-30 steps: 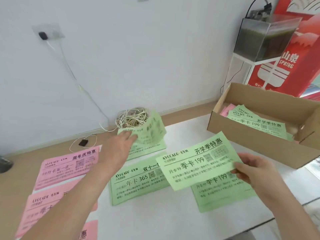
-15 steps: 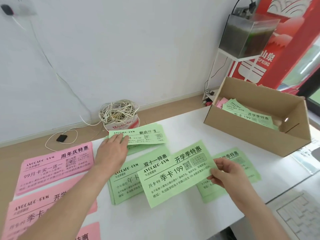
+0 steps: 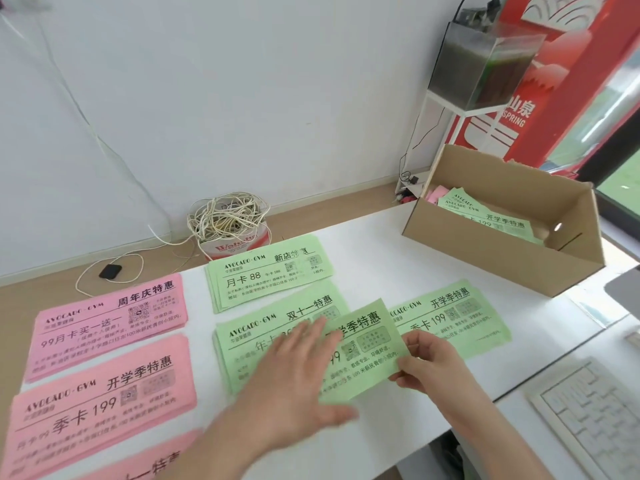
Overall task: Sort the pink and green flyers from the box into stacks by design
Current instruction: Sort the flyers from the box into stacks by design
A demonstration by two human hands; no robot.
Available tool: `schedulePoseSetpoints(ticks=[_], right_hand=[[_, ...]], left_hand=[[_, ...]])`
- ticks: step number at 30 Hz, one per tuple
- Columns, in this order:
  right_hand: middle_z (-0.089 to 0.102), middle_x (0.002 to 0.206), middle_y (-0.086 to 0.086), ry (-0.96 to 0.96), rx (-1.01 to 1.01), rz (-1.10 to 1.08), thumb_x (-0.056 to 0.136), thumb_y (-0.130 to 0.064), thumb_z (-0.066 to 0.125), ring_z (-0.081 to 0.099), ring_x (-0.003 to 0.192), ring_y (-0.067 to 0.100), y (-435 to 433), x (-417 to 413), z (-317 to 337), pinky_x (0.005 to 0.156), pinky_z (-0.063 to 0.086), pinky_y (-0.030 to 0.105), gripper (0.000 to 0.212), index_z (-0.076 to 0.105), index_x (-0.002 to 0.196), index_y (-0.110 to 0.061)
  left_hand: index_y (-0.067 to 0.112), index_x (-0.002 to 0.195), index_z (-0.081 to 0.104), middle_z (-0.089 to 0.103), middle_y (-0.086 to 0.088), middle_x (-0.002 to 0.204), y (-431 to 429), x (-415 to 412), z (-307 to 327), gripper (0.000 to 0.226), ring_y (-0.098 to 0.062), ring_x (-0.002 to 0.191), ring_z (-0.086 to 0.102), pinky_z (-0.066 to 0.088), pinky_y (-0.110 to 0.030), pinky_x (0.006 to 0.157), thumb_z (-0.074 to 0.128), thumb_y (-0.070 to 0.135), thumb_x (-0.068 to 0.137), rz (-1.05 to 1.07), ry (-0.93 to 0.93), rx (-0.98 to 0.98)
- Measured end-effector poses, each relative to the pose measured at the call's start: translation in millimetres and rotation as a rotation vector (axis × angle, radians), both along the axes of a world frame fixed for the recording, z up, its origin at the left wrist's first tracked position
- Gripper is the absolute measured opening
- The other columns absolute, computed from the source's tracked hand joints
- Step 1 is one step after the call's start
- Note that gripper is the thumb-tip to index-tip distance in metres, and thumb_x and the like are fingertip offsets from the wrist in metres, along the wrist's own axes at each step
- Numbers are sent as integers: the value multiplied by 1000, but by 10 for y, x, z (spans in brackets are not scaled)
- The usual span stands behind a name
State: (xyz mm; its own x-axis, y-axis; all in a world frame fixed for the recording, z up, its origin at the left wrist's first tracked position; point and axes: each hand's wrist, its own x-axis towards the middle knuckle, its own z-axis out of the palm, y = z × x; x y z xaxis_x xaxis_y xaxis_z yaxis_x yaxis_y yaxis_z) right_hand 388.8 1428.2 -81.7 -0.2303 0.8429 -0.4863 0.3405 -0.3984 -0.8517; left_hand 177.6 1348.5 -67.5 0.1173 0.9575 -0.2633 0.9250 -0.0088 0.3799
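The green flyer [image 3: 363, 344] headed 开学季特惠 lies tilted over the desk [image 3: 374, 258], its right edge pinched in the grip of the right hand [image 3: 429, 365]. From that grip the sheet stretches leftward and overlaps the green 双十一 stack [image 3: 263, 327]. The left hand [image 3: 298, 375] is spread open with straight fingers over the flyer's left half; blur hides whether it touches. The green 开学季 stack [image 3: 460, 313] lies just beyond the right hand, and the green 新店 stack [image 3: 266, 271] lies behind. Pink stacks [image 3: 107, 320] fill the desk's left side. The cardboard box [image 3: 502, 265] stands far right, with unsorted flyers [image 3: 491, 216] inside. A keyboard [image 3: 588, 420] sits near right.
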Motion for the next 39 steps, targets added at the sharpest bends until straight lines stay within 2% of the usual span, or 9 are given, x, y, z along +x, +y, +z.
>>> schedulePoseSetpoints(ticks=[3,6,10,14,18,27,32,36,39], right_hand=[[72,86,16,6,-50,34,86,12,48,70,71,26,-64,73,46,67,57,30,16,58,96,4],[72,84,14,-13,-107,42,87,8,54,70,72,24,-81,234,103,71,59,34,19,58,103,-1],[67,101,0,-522,207,62,88,-22,64,63,91,18,193,612,53,80,49,33,27,60,115,-20],[50,133,13,-897,334,102,84,-48,64,43,123,35,704,962,-29,100,37,41,72,35,142,-16],[46,130,18,-968,286,229,77,-44,74,42,121,38,952,1011,-119,98,36,40,83,30,140,-11],[61,117,8,-747,338,107,83,-7,58,56,108,30,1005,1195,-204,78,47,33,59,39,138,-19],[69,80,4,-390,202,-116,83,-14,70,61,73,21,1070,1484,-248,67,50,33,12,69,93,-7],[62,64,12,-235,179,-185,80,-29,76,50,60,21,1112,1638,-275,60,40,32,43,61,71,10],[62,60,9,-225,191,-164,83,-31,73,50,57,18,1111,1672,-273,59,40,28,36,68,70,2]], left_hand=[[40,143,-22,-31,5,152,-144,248,-210,92,-18,144,-10,2,-44,118,47,61,86,-28,101,22],[36,147,0,-16,0,157,-195,300,-358,77,-23,143,3,9,-45,116,50,47,90,-60,177,73],[35,118,50,47,-8,141,-225,322,-351,76,-29,116,56,48,-49,89,72,68,53,-152,279,-76],[39,136,33,10,0,157,-236,379,-363,86,-27,144,13,11,-50,115,60,73,63,-147,261,-29],[34,143,22,-14,4,158,-222,510,-267,87,-18,144,-16,-9,-44,116,53,74,71,-76,267,-79],[21,147,18,-4,-4,159,568,1557,-350,63,-19,145,-5,10,-34,116,43,46,95,-64,159,106],[16,149,10,-3,-14,158,966,1806,-476,79,-29,145,3,11,-38,118,49,53,91,30,174,11],[13,142,26,26,-10,150,997,1785,-552,62,-26,137,25,25,-33,110,45,47,94,46,183,131],[16,132,46,46,-1,136,1038,1696,-513,50,-19,127,39,33,-29,102,52,46,92,9,76,117]])
